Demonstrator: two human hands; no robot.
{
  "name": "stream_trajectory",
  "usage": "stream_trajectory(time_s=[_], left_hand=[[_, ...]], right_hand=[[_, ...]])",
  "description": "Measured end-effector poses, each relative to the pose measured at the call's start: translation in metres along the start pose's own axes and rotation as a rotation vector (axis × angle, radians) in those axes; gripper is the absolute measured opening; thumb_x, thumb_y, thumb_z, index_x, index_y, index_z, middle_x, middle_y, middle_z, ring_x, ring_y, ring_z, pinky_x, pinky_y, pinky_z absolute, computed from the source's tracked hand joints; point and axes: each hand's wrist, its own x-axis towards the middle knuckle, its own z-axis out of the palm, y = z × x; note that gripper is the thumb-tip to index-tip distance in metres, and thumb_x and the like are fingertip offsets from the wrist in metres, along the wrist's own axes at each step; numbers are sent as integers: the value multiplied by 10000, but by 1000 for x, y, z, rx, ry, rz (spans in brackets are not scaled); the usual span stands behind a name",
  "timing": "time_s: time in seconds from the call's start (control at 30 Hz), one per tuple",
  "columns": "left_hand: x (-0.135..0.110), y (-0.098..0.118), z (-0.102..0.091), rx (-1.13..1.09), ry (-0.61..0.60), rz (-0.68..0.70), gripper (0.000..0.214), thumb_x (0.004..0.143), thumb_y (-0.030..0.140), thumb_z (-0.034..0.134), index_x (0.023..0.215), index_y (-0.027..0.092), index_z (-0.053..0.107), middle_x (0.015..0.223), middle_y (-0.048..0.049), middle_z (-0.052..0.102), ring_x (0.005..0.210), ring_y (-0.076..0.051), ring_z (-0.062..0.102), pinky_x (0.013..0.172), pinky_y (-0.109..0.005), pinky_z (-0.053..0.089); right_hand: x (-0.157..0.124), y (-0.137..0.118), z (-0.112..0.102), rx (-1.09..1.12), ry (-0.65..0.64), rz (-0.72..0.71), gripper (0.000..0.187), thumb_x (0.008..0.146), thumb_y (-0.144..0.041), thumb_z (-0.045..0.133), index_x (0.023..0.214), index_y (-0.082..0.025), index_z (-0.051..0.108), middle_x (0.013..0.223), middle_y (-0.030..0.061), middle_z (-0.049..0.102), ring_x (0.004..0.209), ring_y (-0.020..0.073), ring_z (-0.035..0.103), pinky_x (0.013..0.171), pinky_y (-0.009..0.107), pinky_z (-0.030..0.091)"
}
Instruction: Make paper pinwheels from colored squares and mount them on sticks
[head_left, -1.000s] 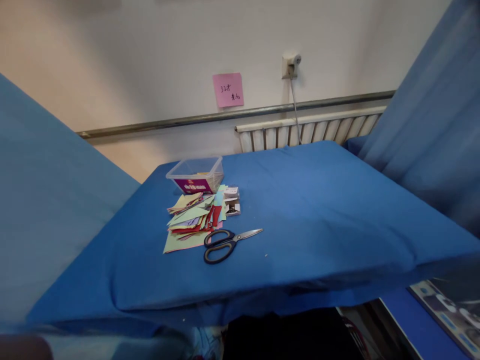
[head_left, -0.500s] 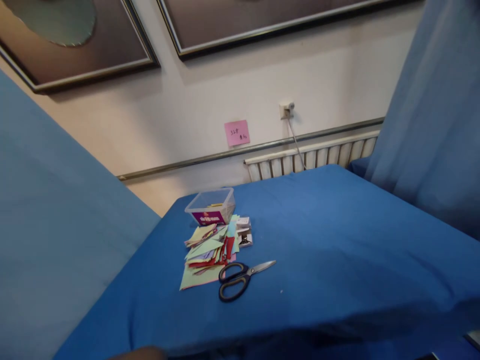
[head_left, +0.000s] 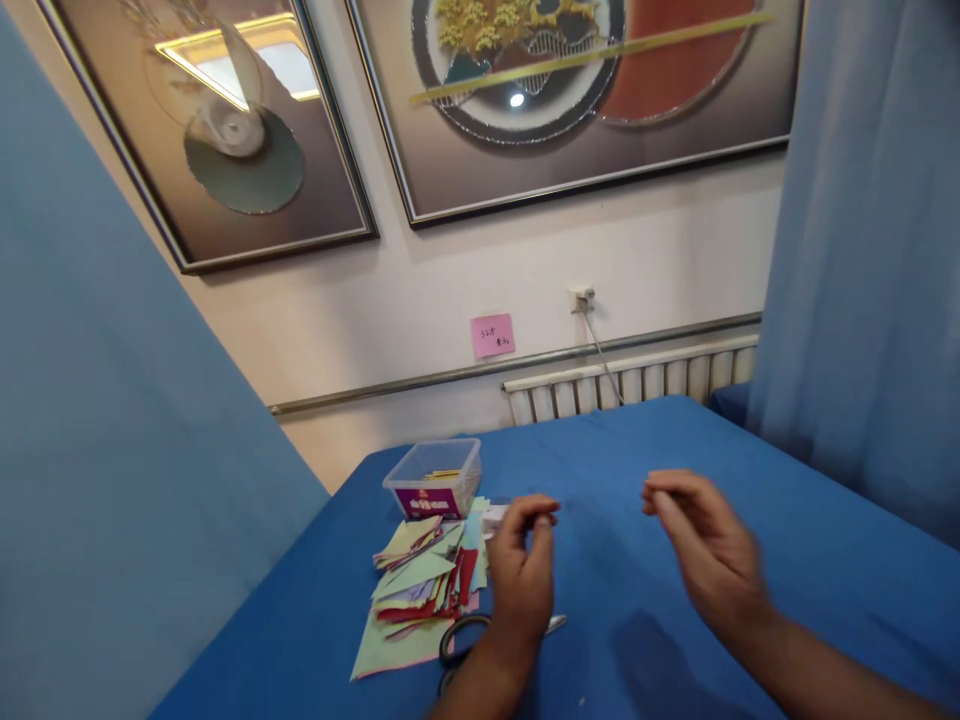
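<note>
My left hand (head_left: 523, 570) hovers over the blue-covered table, in front of the scissors and the paper pile. Its fingers curl in loosely towards the thumb, and nothing shows in them. Further right, my right hand (head_left: 712, 550) is raised above the cloth, thumb and fingertips drawn together with nothing visible between them. Black-handled scissors (head_left: 461, 628) lie partly hidden behind my left hand and wrist; one blade tip sticks out to the right. Beside them is a pile of coloured paper pieces (head_left: 420, 590) in green, red, yellow and purple. A small white box (head_left: 493, 518) is mostly covered by my left hand.
A clear plastic tub (head_left: 469, 490) with a purple label and yellow sticks inside stands behind the papers. Blue curtains hang on the left (head_left: 135, 420) and right (head_left: 862, 300). At the back are a radiator (head_left: 630, 388), a wall socket (head_left: 581, 300) and a pink note (head_left: 493, 336).
Both hands have come up into view over the table; before, only a blurred bit showed at the bottom edge. The camera has tilted up, showing more of the framed pictures. Table items look unmoved.
</note>
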Motion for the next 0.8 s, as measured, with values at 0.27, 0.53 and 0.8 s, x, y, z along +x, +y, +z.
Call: stream_trajectory(time_s=[0.27, 0.53, 0.8], left_hand=[[-23, -102, 44, 304, -498, -232, 253, 826, 386, 535, 876, 176, 666, 747, -35, 684, 632, -158, 579, 607, -274, 410], [108, -53, 63, -14, -125, -174, 473, 809, 604, 501, 670, 163, 603, 539, 16, 539, 478, -102, 461, 515, -235, 356], [141, -36, 82, -514, 126, -135, 603, 796, 693, 434, 740, 128, 636, 558, -18, 569, 449, -87, 457, 452, -219, 345]], right_hand=[[-37, 141, 34, -412, -367, 389, 494, 903, -549, 369, 599, -200, 541, 540, 20, 558, 537, 177, 518, 572, 302, 366], [88, 85, 34, -105, -51, 180, 683, 908, -660, 134, 601, -193, 527, 531, 11, 492, 484, 135, 443, 515, 280, 346], [141, 34, 32, 316, 37, 16, 770, 817, -775, 32, 600, -202, 499, 528, -3, 423, 481, 121, 396, 462, 259, 318]])
